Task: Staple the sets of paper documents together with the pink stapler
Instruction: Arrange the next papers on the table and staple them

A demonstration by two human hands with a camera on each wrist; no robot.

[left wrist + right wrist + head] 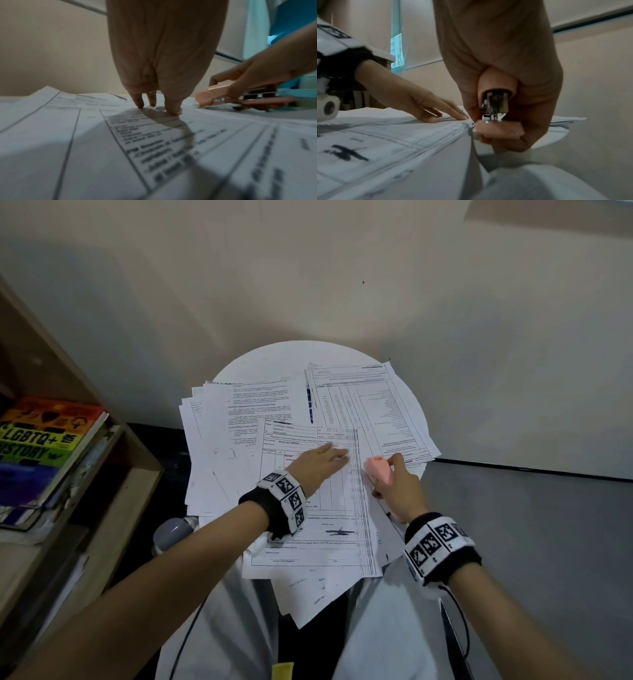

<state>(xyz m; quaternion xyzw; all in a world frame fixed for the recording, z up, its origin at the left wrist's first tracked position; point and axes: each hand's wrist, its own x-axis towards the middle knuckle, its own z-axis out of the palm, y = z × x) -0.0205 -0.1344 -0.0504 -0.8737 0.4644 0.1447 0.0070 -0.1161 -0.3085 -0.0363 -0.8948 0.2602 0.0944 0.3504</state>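
a home study corner: wooden bookshelf (85,419) with books (41,446), small round table (274,361), papers (239,419).

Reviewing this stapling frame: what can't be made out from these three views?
- Stapler mouth, head view: the right hand covers it; whether it bites the paper set is unclear.
- Printed text, both wrist views: blurred.
- Sheet count in the set: edges too fine.
- Grey object, head view: hidden under papers.

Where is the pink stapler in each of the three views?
Head: pink stapler right of centre, gripped by the right hand.
Left wrist: pink stapler at right, at the papers' far edge.
Right wrist: pink stapler centre, seen from its rear end.
Shared landmark: the left hand, fingertips pressing the top sheet.
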